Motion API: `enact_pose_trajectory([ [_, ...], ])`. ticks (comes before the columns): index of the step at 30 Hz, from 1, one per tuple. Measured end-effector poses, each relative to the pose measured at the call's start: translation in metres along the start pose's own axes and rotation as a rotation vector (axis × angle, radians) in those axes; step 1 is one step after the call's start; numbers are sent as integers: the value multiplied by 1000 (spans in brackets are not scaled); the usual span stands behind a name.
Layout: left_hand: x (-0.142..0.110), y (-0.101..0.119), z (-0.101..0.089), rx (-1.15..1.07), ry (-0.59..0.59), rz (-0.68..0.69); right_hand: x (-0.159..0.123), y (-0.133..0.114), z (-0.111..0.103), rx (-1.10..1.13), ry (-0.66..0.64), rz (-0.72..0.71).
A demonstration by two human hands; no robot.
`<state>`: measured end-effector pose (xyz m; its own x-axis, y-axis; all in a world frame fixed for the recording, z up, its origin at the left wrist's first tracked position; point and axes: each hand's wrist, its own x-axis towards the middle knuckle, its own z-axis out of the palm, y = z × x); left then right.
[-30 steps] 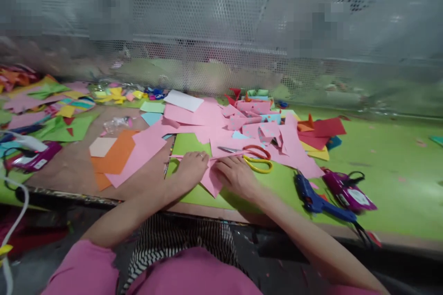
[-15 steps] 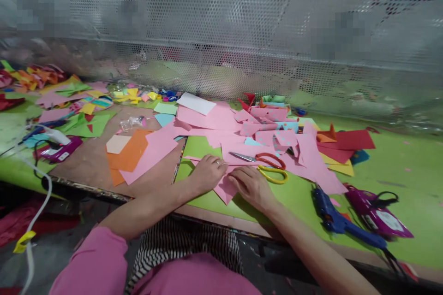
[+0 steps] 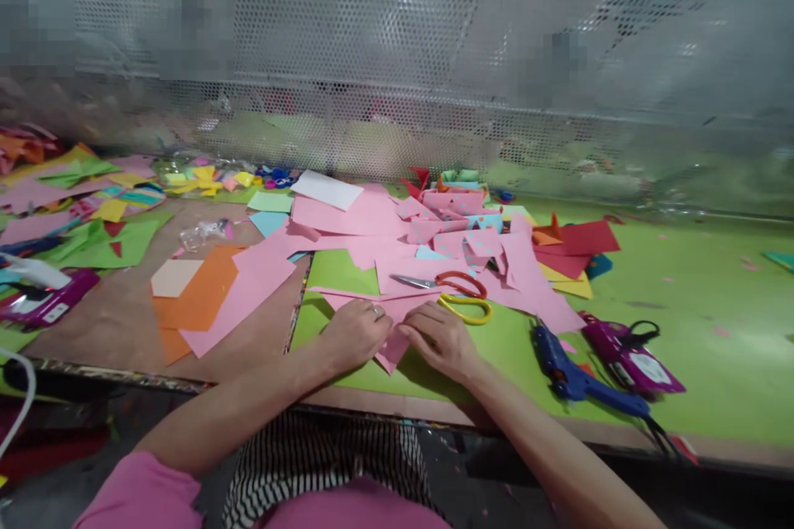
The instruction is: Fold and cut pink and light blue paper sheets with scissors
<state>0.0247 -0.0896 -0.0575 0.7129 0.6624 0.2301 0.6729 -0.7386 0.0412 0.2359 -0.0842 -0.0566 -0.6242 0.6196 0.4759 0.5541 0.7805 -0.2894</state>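
A sheet of pink paper [image 3: 392, 354] with a folded upper edge lies on the green board in front of me, one corner pointing towards me. My left hand [image 3: 358, 332], a ring on one finger, has its curled fingers on the paper's left part. Close beside it, my right hand [image 3: 442, 339] presses bent fingers on the right part, thumb towards the middle. Both hands cover much of the sheet. Just beyond my right hand rest scissors [image 3: 414, 282] with one red and one yellow handle, lying across pink paper.
Pink sheets [image 3: 353, 219] and dotted pink pieces [image 3: 452, 202] are heaped behind the scissors. Orange paper [image 3: 214, 285] lies left. A blue glue gun [image 3: 567, 372] and purple device [image 3: 633, 355] lie right. A perforated metal panel [image 3: 372, 41] stands behind the table.
The view has turned slightly right, so the table's contents appear further left. Both hands have slid a little towards me on the pink paper, and more of its folded edge shows.
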Motion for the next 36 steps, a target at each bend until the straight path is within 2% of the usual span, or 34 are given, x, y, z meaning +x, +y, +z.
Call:
enact_pose_trajectory([
  [8,-1,1,1,-16,-12,16,-1,0,-2,21,5,8],
  [14,-1,-2,3,-34,-31,-8,2,-3,-9,-12,-209,-39],
  [20,-3,-7,-7,-40,-67,-26,-1,-20,-15,-126,-319,-61],
  [25,-5,-3,-12,-51,-89,-29,-12,-21,-5,-168,-271,-61],
  [31,1,-9,-4,-109,-59,-45,-14,-15,0,-116,-181,-83],
  [36,1,-16,2,-166,-9,-69,-12,-14,-2,-51,-197,-81],
])
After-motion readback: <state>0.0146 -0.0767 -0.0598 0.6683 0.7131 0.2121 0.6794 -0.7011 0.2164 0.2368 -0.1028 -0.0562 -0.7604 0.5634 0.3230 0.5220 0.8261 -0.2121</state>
